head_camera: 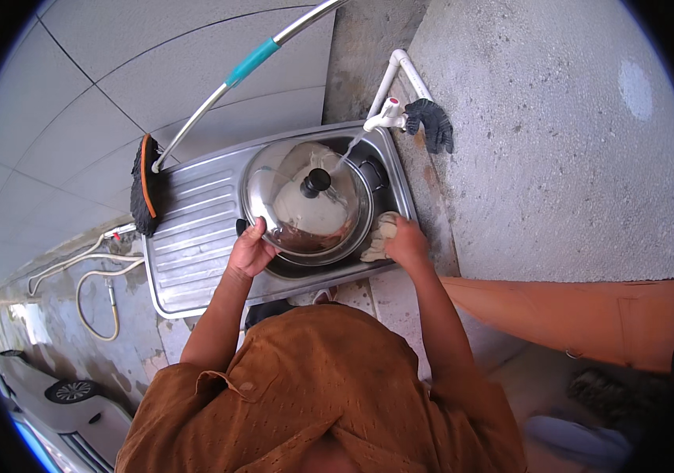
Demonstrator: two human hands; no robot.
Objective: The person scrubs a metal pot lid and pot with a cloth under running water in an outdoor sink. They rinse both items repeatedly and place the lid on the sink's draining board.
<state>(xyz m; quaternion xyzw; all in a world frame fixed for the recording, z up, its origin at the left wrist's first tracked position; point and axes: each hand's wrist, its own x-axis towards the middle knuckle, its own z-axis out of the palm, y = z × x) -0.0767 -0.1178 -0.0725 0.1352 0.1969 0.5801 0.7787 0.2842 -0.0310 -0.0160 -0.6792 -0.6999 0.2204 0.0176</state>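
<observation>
A domed steel pot lid with a black knob (315, 182) lies over a metal pot (353, 249) in the basin of a stainless steel sink (195, 236). My left hand (252, 248) grips the lid's near left edge, thumb on top, beside a black handle; the fingers underneath are hidden. In my right hand (409, 242) is a bunched pale cloth (382, 236), at the basin's near right side. Water runs from a white plastic tap (385, 118) onto the lid. The pot's other black handle (374, 173) shows at the right.
A dark glove (431, 124) hangs on the tap. A mop-like brush (145, 189) with a long metal pole leans over the ribbed drainboard. A hose (80, 304) lies on the ground at left. A rough wall stands at right, an orange sheet (585, 322) below it.
</observation>
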